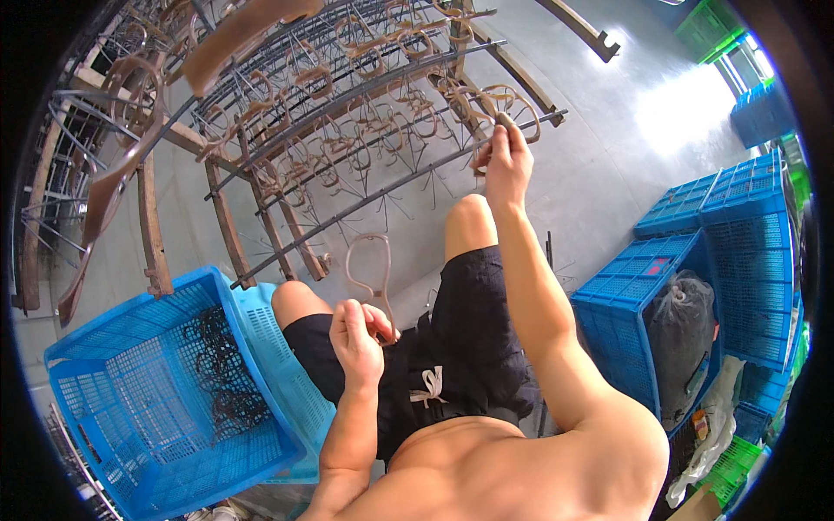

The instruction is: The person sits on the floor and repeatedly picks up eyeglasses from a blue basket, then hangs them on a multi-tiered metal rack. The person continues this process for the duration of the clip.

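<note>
My left hand (358,340) is in front of my lap, fingers closed on a thin brown loop-shaped piece (348,260). Its rounded loop stands up beyond my fingers, and its lower end bends by my fingertips. Stretched forward, my right hand (507,165) pinches another brown loop-shaped piece (532,111) at the right end of a metal rack (382,195). Many similar loops hang on this rack's thin prongs. Whether the piece at my right hand is still attached to a prong, I cannot tell.
On the left, a blue plastic basket (130,382) holds a dark tangled heap (228,373). More brown pieces (104,195) hang close at the upper left. Blue crates (608,295) are stacked on the right, one with a dark bagged bundle (682,321). A green crate (711,30) stands far right.
</note>
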Demonstrator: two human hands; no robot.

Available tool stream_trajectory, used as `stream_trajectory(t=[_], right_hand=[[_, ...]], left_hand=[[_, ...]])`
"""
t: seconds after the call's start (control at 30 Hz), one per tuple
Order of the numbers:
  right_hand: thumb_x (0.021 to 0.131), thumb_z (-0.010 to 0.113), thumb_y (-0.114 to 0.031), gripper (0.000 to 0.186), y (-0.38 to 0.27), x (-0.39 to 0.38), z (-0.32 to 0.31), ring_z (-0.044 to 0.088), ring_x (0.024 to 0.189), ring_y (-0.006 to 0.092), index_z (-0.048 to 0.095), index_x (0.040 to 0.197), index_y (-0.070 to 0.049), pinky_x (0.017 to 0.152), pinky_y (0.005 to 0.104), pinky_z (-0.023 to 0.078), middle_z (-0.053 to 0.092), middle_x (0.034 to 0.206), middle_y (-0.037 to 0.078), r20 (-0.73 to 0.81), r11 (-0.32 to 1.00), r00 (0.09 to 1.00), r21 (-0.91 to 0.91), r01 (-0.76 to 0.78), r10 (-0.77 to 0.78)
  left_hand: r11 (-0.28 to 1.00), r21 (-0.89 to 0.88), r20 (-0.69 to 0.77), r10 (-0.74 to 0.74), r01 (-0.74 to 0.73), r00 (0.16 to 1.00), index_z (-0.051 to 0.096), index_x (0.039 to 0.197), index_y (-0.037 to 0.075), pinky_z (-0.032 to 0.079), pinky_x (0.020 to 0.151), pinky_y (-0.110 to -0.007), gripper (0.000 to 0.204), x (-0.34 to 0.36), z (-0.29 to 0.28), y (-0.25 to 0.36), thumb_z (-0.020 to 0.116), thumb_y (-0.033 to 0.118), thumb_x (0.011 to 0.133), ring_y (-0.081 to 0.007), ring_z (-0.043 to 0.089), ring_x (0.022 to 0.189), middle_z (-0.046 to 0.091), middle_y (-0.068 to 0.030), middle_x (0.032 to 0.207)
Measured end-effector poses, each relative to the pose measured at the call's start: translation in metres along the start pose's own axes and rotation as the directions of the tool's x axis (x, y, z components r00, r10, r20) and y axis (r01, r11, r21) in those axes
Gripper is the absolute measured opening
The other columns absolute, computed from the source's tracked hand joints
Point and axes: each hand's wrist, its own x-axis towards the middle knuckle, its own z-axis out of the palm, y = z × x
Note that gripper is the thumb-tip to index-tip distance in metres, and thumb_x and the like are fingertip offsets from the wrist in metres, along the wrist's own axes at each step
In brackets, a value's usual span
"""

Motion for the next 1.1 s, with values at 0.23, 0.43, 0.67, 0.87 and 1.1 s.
stream_trajectory(t=[0.23,0.43,0.67,0.87,1.1], right_hand=[[0.088,0.054,-0.017,0.019,0.016,0.030,0.011,0.036,0.035,0.0067,0.057,0.076,-0.003,0.031,0.0230,0.027,0.040,0.051,-0.003,-0.037,0.963,0.969,0.126,-0.237,0.243],[0.088,0.055,-0.016,0.016,0.016,0.027,0.012,0.037,0.036,0.0068,0.059,0.081,-0.003,0.032,0.0228,0.026,0.040,0.052,-0.003,0.008,0.942,0.950,0.132,-0.309,0.311],[0.089,0.054,-0.017,0.017,0.031,0.017,0.014,0.036,0.038,0.0047,0.061,0.087,-0.001,0.033,0.0212,0.027,0.039,0.050,-0.005,-0.045,0.972,0.983,0.161,-0.168,0.178],[0.090,0.054,-0.018,0.018,0.032,0.013,0.015,0.035,0.037,0.0040,0.062,0.093,-0.002,0.033,0.0213,0.027,0.041,0.050,-0.005,-0.022,0.979,0.985,0.115,-0.169,0.172],[0.089,0.054,-0.019,0.022,0.035,0.004,0.017,0.033,0.043,0.0011,0.065,0.102,-0.004,0.039,0.0201,0.029,0.041,0.054,-0.008,0.058,0.949,0.998,-0.313,0.049,-0.032]], left_hand=[[0.997,0.023,0.063,-0.080,0.079,0.995,0.042,0.078,0.006,0.045,0.047,-0.025,0.026,0.007,0.001,-0.002,0.039,0.023,0.098,-0.0133,0.051,0.049,0.055,-0.0087,0.064],[0.992,0.078,0.048,-0.101,0.097,0.994,0.041,0.076,0.008,0.045,0.044,-0.026,0.028,0.010,-0.001,-0.004,0.038,0.025,0.098,-0.0150,0.051,0.045,0.055,-0.0082,0.063],[0.990,0.069,0.033,-0.129,0.127,0.991,0.041,0.075,0.008,0.045,0.045,-0.026,0.027,0.005,-0.008,-0.008,0.039,0.024,0.097,-0.0143,0.051,0.046,0.055,-0.0075,0.063],[0.990,0.055,0.016,-0.133,0.132,0.991,0.041,0.075,0.008,0.045,0.045,-0.026,0.027,0.001,-0.016,-0.010,0.040,0.024,0.097,-0.0140,0.050,0.046,0.054,-0.0070,0.062],[0.985,0.024,0.045,-0.171,0.170,0.984,0.043,0.077,0.006,0.044,0.046,-0.025,0.026,0.004,-0.016,-0.012,0.040,0.022,0.097,-0.0128,0.051,0.048,0.056,-0.0081,0.063]])
